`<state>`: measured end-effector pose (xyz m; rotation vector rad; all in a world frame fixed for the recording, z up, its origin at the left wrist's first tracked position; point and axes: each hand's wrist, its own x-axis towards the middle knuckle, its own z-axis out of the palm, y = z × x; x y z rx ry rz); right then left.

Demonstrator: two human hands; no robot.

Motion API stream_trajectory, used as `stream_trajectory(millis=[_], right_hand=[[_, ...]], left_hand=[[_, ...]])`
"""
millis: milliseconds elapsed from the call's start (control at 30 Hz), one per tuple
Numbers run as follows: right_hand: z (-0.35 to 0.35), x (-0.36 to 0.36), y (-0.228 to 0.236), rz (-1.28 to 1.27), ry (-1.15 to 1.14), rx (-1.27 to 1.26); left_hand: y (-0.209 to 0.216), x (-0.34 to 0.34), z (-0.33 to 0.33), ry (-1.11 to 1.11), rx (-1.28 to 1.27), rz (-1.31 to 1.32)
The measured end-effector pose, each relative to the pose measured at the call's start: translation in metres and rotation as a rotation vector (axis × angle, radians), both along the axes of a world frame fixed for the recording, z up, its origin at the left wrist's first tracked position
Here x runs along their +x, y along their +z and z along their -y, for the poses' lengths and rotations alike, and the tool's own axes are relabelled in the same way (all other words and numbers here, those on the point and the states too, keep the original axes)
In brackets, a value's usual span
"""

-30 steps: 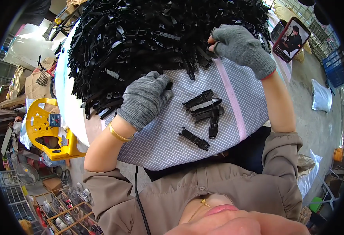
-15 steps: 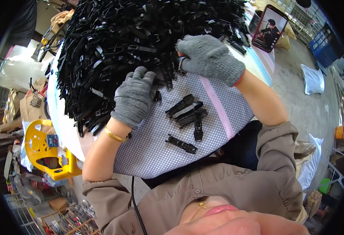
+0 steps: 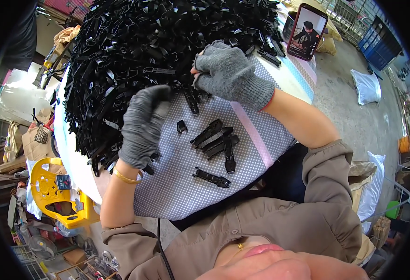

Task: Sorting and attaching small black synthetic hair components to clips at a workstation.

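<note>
A large heap of slim black plastic clips [image 3: 121, 51] covers the far part of the table. My left hand [image 3: 144, 123], in a grey knitted glove, is at the heap's near left edge, its fingers bent and smeared by motion. My right hand [image 3: 230, 74], gloved alike, is over the heap's near right edge with fingers curled together; whatever they hold is hidden. Between my hands and my body, several black clips form a small group [image 3: 216, 140] on the dotted cloth [image 3: 167, 196]. One loose clip [image 3: 211, 177] lies nearer me, and a short black piece [image 3: 181, 126] lies beside my left hand.
A phone [image 3: 307, 31] with a lit screen stands upright at the table's far right, beside a dark cup [image 3: 289, 25]. A yellow plastic chair [image 3: 51, 186] is at the left. White sacks [image 3: 366, 87] lie on the floor at the right. A black cable [image 3: 163, 247] hangs near my body.
My left hand has drawn back leftward from the heap's near edge, uncovering the short black piece. My right hand has shifted left, still curled. The whole view has moved slightly.
</note>
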<state>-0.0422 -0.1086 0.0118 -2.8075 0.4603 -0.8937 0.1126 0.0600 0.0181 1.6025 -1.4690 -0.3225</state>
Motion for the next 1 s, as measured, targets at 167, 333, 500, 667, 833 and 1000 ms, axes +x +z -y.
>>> stream_trajectory(millis=[167, 333, 500, 667, 833, 1000], right_hand=[[0.005, 0.004, -0.008, 0.223, 0.092, 0.208], [-0.003, 0.005, 0.000, 0.085, 0.145, 0.755], [-0.013, 0.005, 0.007, 0.047, 0.183, 1.022], [-0.014, 0.000, 0.010, -0.004, 0.212, 1.137], [-0.018, 0.001, 0.018, -0.091, 0.174, 1.059], [-0.014, 0.002, 0.009, 0.031, 0.045, 1.057]], left_hand=[[0.013, 0.005, -0.002, -0.125, 0.097, -0.863], [0.015, 0.002, -0.005, -0.169, 0.225, -0.999], [0.015, -0.010, -0.007, -0.151, 0.362, -0.673], [0.012, -0.020, -0.005, -0.048, 0.354, -0.515], [0.009, -0.017, -0.007, -0.006, 0.342, -0.500], [0.015, -0.017, -0.006, -0.044, 0.333, -0.560]])
